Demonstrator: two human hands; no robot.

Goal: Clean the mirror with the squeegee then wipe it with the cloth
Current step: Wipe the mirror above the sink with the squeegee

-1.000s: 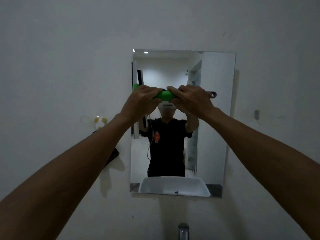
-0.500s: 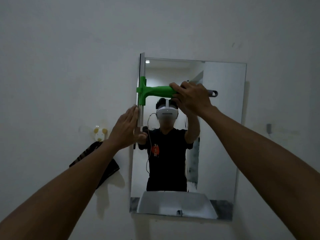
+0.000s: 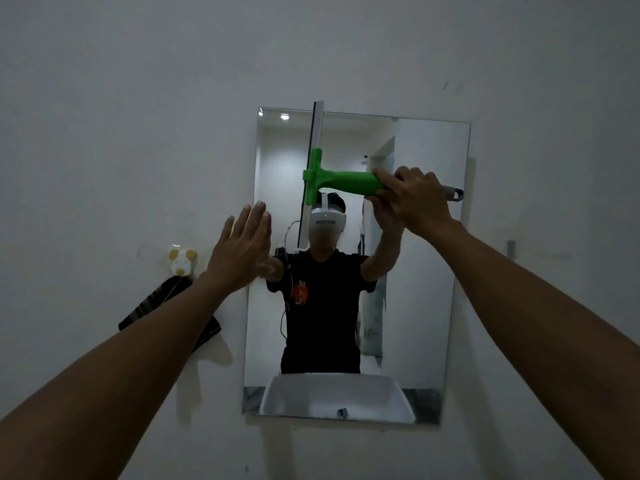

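A frameless rectangular mirror [image 3: 426,271] hangs on the grey wall. My right hand [image 3: 414,200] grips the green handle of the squeegee [image 3: 341,181]. Its long blade stands upright against the glass, left of the mirror's middle, with its top just over the mirror's upper edge. My left hand [image 3: 242,247] is flat, fingers apart, at the mirror's left edge and holds nothing. A dark striped cloth [image 3: 162,304] hangs from a small animal-shaped wall hook [image 3: 181,261] left of the mirror, partly hidden by my left forearm.
The mirror reflects a person in a black shirt and a white sink basin [image 3: 337,394] at its bottom. A small fitting [image 3: 510,247] sticks out of the wall to the right. Bare wall surrounds the mirror.
My left hand let go of the squeegee and opened flat at the mirror's left edge. My right hand slid the squeegee rightward from the left edge across the glass.
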